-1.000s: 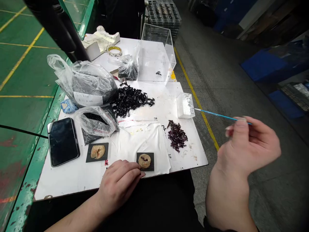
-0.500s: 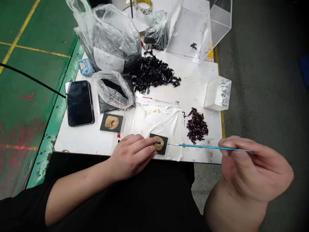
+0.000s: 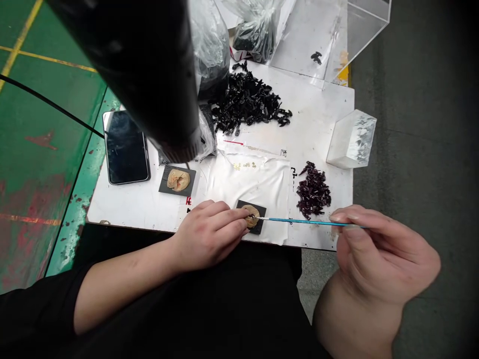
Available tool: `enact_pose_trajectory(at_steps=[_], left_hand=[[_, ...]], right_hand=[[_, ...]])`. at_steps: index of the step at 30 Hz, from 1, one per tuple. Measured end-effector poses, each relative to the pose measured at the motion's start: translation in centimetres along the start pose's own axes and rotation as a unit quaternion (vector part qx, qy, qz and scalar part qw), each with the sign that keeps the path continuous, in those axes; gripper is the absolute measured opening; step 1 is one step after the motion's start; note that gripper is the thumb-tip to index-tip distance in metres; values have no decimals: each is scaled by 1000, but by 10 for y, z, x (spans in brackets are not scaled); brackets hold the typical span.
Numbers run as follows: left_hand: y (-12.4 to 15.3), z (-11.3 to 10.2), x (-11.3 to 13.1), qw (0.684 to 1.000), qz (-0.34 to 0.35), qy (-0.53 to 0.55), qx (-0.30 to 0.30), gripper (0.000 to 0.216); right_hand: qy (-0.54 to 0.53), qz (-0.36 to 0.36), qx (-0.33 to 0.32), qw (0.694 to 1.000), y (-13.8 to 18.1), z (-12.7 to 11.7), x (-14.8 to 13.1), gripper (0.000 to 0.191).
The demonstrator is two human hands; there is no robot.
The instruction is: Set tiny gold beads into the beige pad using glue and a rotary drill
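My left hand (image 3: 209, 232) lies at the table's front edge, fingers together and fingertips pressed on a small dark block (image 3: 259, 227). A round tan putty-like lump (image 3: 255, 210) sits on that block, with a small dark piece at its middle, partly hidden by the fingertips. In my right hand (image 3: 385, 254), a thin blue-handled brush (image 3: 299, 221) is pinched between thumb and fingers, pointing left. Its fine tip is at the tan lump. Under the block spreads a white sheet (image 3: 247, 187), with several tiny gold rings (image 3: 247, 165) on its far part.
A large black cylinder (image 3: 149, 75) blocks the upper left view. A second block with tan putty (image 3: 178, 180), a phone (image 3: 127, 148), black parts (image 3: 250, 99), dark red pieces (image 3: 313, 192), a clear block (image 3: 352, 139) and plastic bags (image 3: 258, 30) lie around.
The brush has moved left, its tip now at the tan lump instead of just right of the block. A black cylinder has entered from above. The view has shifted slightly.
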State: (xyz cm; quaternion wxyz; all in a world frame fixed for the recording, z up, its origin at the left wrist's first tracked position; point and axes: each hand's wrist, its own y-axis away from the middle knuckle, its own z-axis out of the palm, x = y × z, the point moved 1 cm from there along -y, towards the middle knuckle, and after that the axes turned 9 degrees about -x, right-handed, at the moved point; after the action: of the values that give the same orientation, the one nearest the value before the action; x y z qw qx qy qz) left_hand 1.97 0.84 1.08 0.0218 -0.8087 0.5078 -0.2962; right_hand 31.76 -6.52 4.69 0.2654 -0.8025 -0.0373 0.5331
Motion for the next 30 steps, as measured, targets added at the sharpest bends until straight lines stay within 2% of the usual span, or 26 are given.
enact_pose_trajectory(at_steps=[5, 20, 30], left_hand=[[1, 0, 1, 1000, -5, -8, -8, 13], [2, 2, -1, 1000, -1, -6, -9, 13], [1, 0, -1, 1000, -2, -4, -19, 12]], right_hand=[[7, 13, 15, 1000, 0, 2, 0, 34], [41, -4, 3, 999, -1, 4, -3, 32], [54, -26, -13, 998, -2, 1, -8, 42]])
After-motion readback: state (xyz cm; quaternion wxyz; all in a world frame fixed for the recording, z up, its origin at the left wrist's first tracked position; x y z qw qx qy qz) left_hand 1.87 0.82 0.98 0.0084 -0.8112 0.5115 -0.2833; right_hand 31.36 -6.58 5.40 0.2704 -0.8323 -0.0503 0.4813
